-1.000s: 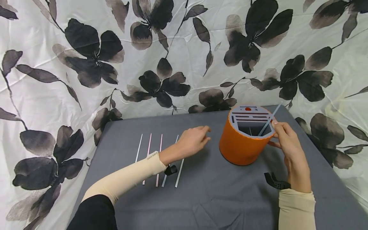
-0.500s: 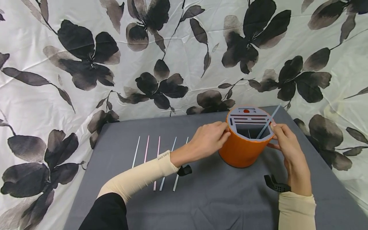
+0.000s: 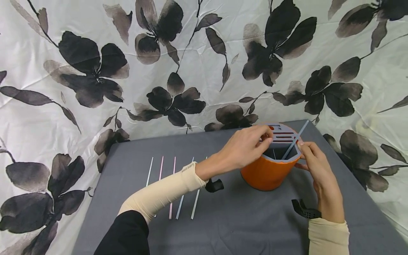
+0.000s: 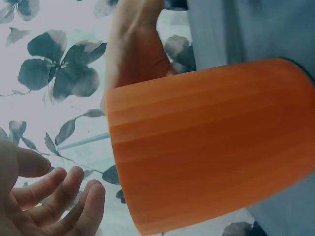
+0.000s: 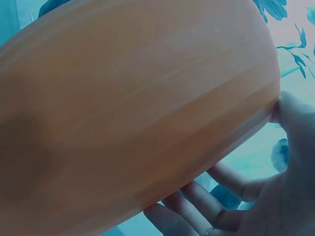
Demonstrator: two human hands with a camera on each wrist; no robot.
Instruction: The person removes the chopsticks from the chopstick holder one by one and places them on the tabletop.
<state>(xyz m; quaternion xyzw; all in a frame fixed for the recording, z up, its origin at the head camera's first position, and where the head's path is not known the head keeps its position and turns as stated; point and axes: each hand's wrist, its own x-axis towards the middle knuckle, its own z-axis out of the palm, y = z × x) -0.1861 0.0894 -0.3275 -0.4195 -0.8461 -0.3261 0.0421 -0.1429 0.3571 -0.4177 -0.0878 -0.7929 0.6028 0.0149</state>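
Note:
An orange pen holder (image 3: 259, 175) with a grey slotted top stands on the right part of the table. One pale blue straw (image 3: 301, 132) leans in its front compartment and sticks out past the rim. My left hand (image 3: 242, 147) hovers over the holder's left rim. In the left wrist view its fingers (image 4: 92, 209) are loosely bent, with nothing between them and the thumb. My right hand (image 3: 321, 177) holds the holder from the right side. In the right wrist view the thumb lies at the rim and the fingertips (image 5: 165, 219) touch the wall.
Several thin straws, including a white one (image 3: 195, 204), a pink one (image 3: 174, 166) and a blue one (image 3: 180, 207), lie side by side left of the holder, partly under the left forearm. The grey-covered table (image 3: 255, 226) meets a floral cloth (image 3: 207, 78) behind.
My left hand has moved right, from beside the straws to above the holder's left rim. My right hand stays on the holder, and the blue straw still leans there.

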